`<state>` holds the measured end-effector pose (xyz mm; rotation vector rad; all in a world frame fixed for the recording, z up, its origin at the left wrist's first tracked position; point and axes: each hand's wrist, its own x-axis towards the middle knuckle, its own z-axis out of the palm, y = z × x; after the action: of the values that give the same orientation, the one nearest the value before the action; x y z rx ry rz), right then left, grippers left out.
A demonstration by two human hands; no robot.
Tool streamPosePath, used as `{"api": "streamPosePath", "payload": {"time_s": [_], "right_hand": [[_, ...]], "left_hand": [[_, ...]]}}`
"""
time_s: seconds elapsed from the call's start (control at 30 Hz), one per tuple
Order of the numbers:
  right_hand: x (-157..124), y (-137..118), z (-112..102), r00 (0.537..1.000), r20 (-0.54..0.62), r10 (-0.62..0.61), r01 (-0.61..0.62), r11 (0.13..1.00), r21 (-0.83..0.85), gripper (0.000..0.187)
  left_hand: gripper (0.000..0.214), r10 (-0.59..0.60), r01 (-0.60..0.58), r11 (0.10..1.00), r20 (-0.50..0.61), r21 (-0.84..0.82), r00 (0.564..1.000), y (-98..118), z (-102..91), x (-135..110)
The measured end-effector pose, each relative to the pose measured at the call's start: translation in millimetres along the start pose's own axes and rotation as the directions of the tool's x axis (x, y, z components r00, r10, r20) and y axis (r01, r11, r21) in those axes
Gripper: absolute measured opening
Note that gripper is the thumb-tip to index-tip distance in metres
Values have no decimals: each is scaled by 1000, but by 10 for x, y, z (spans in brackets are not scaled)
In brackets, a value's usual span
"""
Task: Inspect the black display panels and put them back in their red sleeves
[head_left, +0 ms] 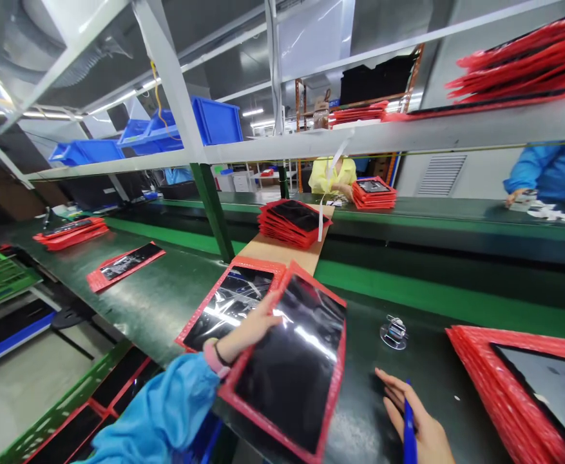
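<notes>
Flat and open, my left hand [250, 325] lies on a black rectangular panel in a glossy clear film with a red padded border [287, 367], gripping nothing, while my right hand [420, 419] curls loosely around a slim blue pen [410, 435] near the panel's right edge. Glare streaks the film, and I can't tell whether anything is printed beneath it; I can read no brand or label anywhere. The panel lies tilted across the dark green workbench [137, 309], overlapping a second red-bordered black panel [229, 306] just to its left. A small metal and clear-plastic fitting [393, 334] sits on the bench to the right, well short of a thick stack of red-bordered panels [518, 393] at the bench's right side. Ahead, another red-and-black stack [292, 222] sits on a tan cardboard sheet [282, 252]. Blue plastic bins [217, 122] stand on the white overhead shelf [359, 135], their contents hidden from my angle, and more red-bordered panels [518, 71] are piled on that shelf. Across the bench, a co-worker in a yellow sleeve [333, 177] works beside a further red stack [373, 193].
</notes>
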<state>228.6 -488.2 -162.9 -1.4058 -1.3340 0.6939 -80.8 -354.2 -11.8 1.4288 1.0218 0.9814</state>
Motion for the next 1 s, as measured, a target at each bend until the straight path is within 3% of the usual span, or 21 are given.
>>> {"api": "streamPosePath", "payload": {"time_s": [0.03,0.1,0.2,0.27,0.37,0.47,0.57,0.63,0.67,0.73,0.83,1.0], "right_hand": [[68,30,-40,996,64,-60,71,981,-182,33],[204,57,-77,961,232,-149,241,863,-444,38],[365,33,-24,891,395,-225,439,649,-621,52],[433,-6,44,870,424,-252,489,551,-676,59],[500,-52,125,861,439,-258,507,500,-702,61],[552,-66,176,877,422,-230,476,546,-690,64],[630,-123,229,915,353,-195,375,733,-567,70],[741,-233,279,969,230,-87,159,935,-317,63],[829,-310,313,984,179,1,26,988,-150,55],[1086,-483,409,974,150,168,-190,970,151,42],[1677,-720,650,956,199,214,-271,903,334,40],[2831,-927,1207,907,309,286,-415,738,532,39]], "left_hand": [[60,-10,10,1000,-34,-23,999,59,-253,34],[62,-40,33,997,-93,-71,995,138,-740,73],[58,-53,34,993,-164,-117,985,126,-1292,52],[56,-71,47,992,-199,-120,977,46,-1508,17],[54,-96,78,993,-234,-84,967,-92,-1662,-2],[51,-76,78,997,-271,-4,959,-174,-1715,57],[47,-58,91,992,-316,90,947,-194,-1725,173],[44,-61,116,984,-362,134,930,-169,-1705,287],[44,-61,126,981,-387,146,920,-142,-1682,366],[45,-61,133,981,-420,144,905,-59,-1597,595],[40,-103,140,988,-403,63,909,92,-1350,1148],[37,-295,244,949,-290,-201,910,217,-834,2301]]}}
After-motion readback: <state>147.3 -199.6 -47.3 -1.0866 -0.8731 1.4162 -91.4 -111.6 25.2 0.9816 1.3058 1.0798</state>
